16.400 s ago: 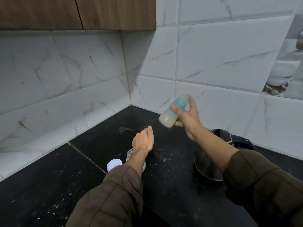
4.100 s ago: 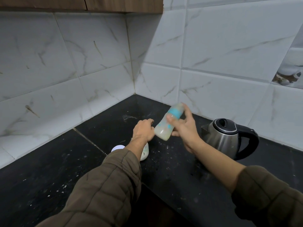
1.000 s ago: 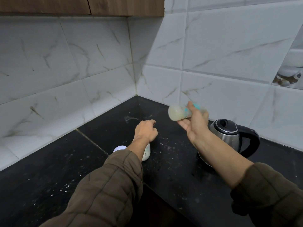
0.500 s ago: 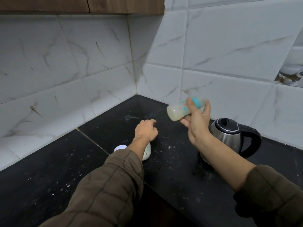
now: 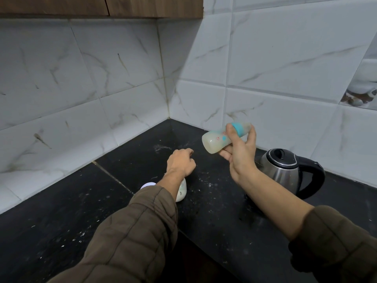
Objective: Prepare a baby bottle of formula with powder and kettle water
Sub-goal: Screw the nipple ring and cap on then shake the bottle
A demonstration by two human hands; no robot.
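My right hand (image 5: pixel 239 156) grips a baby bottle (image 5: pixel 218 139) with a teal collar, tipped almost sideways in the air, its base pointing left; milky liquid fills it. My left hand (image 5: pixel 180 162) hovers over the black counter (image 5: pixel 214 201) with fingers curled loosely, holding nothing. Under my left wrist stands a glass jar of white powder (image 5: pixel 182 193), mostly hidden by my arm, and its white lid (image 5: pixel 147 185) lies beside it on the left. A steel kettle (image 5: pixel 283 170) with a black handle and lid stands to the right of my right hand.
White marble-look tiled walls meet in a corner behind the counter. A wooden cabinet (image 5: pixel 102 6) hangs overhead. Powder specks are scattered across the counter. The counter's front edge steps in below my forearms.
The bottle in my right hand has kept swinging: from tilted upright four seconds ago to near horizontal, now slightly higher and further right. My left hand stays put over the jar.
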